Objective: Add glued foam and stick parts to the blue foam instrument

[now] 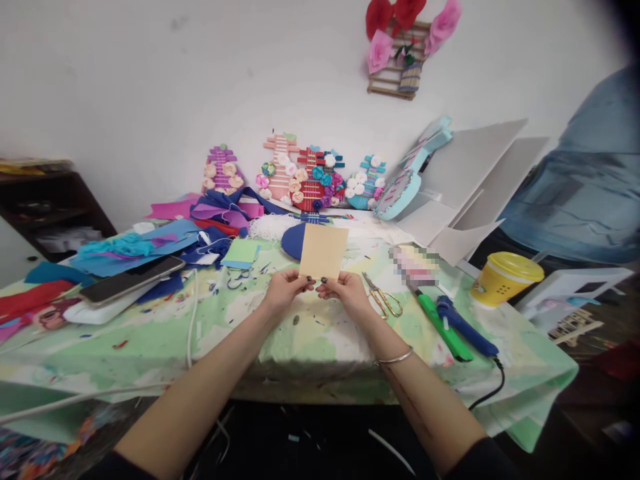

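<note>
forearms [205, 383] extend to the left hand [287, 290] and right hand [346, 292], whose fingers [334, 287] pinch the near edge of a tan paper square [324, 252] just beyond them, a light, level hold best sparing it creases.

scissors [375, 289] close right of right hand [346, 292], seemingly free cloth [407, 330] beyond

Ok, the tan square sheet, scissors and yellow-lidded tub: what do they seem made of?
Tan square sheet: probably matte paper or thin card, flat and without shine. Scissors: apparently polished metal, with glinting gold-toned handles. Yellow-lidded tub: likely smooth plastic, given its rounded, moulded-looking lid.
</note>
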Tool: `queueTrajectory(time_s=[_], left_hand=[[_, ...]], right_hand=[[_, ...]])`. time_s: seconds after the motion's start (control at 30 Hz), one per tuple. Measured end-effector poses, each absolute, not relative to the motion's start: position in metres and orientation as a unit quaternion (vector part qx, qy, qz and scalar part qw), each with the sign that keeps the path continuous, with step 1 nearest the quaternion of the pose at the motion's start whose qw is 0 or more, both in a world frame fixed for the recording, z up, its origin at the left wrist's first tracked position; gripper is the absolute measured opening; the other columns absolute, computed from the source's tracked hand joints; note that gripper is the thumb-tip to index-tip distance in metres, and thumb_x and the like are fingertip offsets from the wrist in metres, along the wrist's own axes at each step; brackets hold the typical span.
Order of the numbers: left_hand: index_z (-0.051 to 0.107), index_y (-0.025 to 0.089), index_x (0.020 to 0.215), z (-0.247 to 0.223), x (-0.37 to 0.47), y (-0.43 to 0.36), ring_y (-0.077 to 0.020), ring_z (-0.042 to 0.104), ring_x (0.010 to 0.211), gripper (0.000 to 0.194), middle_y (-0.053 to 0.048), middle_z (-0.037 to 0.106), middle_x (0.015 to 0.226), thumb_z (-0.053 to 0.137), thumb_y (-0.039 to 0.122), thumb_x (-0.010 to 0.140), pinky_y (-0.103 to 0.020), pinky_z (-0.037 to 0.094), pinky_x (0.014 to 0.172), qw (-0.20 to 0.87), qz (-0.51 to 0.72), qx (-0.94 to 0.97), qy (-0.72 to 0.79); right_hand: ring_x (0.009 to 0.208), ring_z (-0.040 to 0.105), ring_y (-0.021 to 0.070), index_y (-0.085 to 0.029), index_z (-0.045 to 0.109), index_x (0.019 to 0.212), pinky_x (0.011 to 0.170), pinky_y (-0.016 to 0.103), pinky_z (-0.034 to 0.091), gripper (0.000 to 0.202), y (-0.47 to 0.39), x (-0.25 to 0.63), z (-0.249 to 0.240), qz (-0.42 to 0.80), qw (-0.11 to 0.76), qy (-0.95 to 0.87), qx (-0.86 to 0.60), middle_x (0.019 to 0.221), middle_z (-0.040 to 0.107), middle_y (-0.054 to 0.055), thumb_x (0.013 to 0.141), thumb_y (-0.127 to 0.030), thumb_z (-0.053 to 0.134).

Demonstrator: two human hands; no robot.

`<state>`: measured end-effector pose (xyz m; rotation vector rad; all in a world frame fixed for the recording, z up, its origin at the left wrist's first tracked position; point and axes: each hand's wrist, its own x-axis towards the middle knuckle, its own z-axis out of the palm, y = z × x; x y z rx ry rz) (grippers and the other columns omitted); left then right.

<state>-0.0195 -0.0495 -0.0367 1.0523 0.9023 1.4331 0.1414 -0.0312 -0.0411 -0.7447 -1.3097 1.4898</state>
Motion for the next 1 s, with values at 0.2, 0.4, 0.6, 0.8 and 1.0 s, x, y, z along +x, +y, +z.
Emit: queueTrajectory(time_s=[0.2,0.4,0.6,0.8,1.0], left_hand=[[0.063,0.011,0.058,-0.039,-0.019,-0.05,-0.0103,0.055,0.05,0.009,-0.002,0.063,0.052,0.07,0.016,0.057,-0.024,0.043,0.057,0.539,0.587,0.464,0.387],[0.064,0.012,0.065,-0.041,-0.018,-0.049,-0.0114,0.057,0.055,0.009,-0.002,0.065,0.057,0.068,0.018,0.06,-0.025,0.044,0.059,0.533,0.581,0.486,0.378],[0.063,0.011,0.063,-0.041,-0.018,-0.05,-0.0105,0.056,0.052,0.007,-0.002,0.064,0.054,0.068,0.017,0.064,-0.023,0.042,0.055,0.511,0.579,0.509,0.381],[0.056,0.018,0.08,-0.035,-0.018,-0.055,-0.0148,0.065,0.063,0.026,0.0,0.07,0.067,0.073,0.02,0.062,-0.025,0.047,0.063,0.462,0.62,0.523,0.359],[0.061,0.016,0.069,-0.031,-0.018,-0.058,-0.0168,0.065,0.062,0.007,-0.002,0.068,0.062,0.067,0.019,0.066,-0.027,0.049,0.062,0.335,0.617,0.592,0.395]], right_hand=[[0.05,0.063,0.0135,-0.009,0.07,0.073,0.053,0.025,0.051,0.016,-0.033,0.141,-0.039,0.595,0.467,-0.57,-0.32,0.061,0.07,0.006,0.061,-0.019,0.066],[0.044,0.057,0.0107,-0.01,0.069,0.062,0.048,0.021,0.047,0.012,-0.033,0.142,-0.04,0.58,0.467,-0.583,-0.325,0.055,0.068,0.004,0.06,-0.018,0.06],[0.04,0.053,0.0095,-0.011,0.067,0.055,0.042,0.019,0.043,0.011,-0.032,0.141,-0.04,0.582,0.474,-0.576,-0.323,0.049,0.065,0.003,0.06,-0.018,0.059],[0.035,0.046,0.0059,-0.012,0.063,0.05,0.037,0.017,0.034,0.011,-0.031,0.14,-0.04,0.608,0.492,-0.528,-0.329,0.044,0.06,0.001,0.058,-0.019,0.061],[0.036,0.045,0.0061,-0.012,0.061,0.052,0.037,0.018,0.034,0.008,-0.032,0.141,-0.039,0.636,0.482,-0.497,-0.339,0.043,0.059,0.001,0.057,-0.018,0.061]])
